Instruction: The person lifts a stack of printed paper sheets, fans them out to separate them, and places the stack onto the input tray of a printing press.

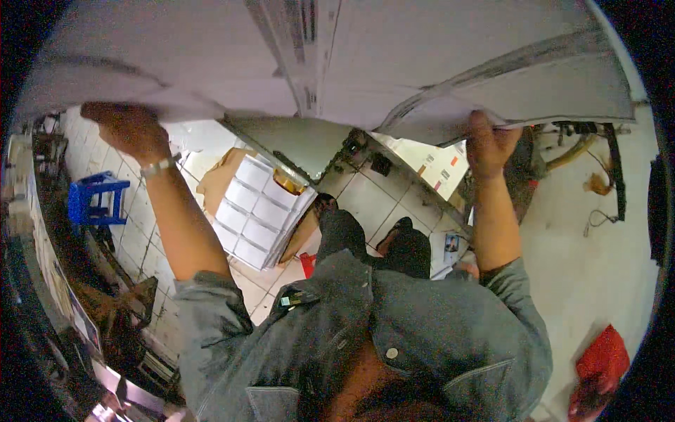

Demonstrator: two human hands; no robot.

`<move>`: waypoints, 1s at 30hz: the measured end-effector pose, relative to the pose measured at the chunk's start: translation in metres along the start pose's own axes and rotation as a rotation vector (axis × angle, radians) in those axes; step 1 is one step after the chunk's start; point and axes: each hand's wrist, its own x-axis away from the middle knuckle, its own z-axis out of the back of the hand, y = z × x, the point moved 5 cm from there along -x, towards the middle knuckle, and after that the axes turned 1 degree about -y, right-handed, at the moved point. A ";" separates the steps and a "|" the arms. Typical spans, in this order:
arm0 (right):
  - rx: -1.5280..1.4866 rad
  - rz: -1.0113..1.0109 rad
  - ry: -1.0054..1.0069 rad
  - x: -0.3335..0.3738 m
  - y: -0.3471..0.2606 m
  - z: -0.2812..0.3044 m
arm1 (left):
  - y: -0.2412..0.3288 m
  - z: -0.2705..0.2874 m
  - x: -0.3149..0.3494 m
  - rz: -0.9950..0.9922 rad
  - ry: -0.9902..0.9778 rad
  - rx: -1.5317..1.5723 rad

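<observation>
A large white paper sheet (pixel 394 56) with grey printed bands spans the top of the view, held up in front of me. My left hand (pixel 133 132), with a light band on its wrist, grips its near edge at the left; those fingertips are partly hidden. My right hand (pixel 490 146) is closed on the same edge at the right, with the thumb up against the sheet. The edge sags and curls between and beside the hands. Whether it is one sheet or several layers, I cannot tell.
Below the sheet, a stack of white printed sheets (pixel 253 211) sits on brown cardboard near my legs. A blue plastic stool (pixel 98 200) stands on the tiled floor at the left, beside dark equipment. A red cloth (pixel 605 359) shows at the lower right by a pale wall.
</observation>
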 end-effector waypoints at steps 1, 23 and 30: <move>-0.022 0.061 0.037 -0.003 0.001 -0.001 | -0.008 -0.004 -0.004 -0.081 0.022 0.045; 0.309 0.011 0.358 0.287 -0.139 0.218 | 0.179 0.078 0.184 -0.522 -0.501 0.212; 0.061 -0.540 0.552 0.390 -0.135 0.250 | 0.161 0.017 0.372 -0.354 -1.142 0.014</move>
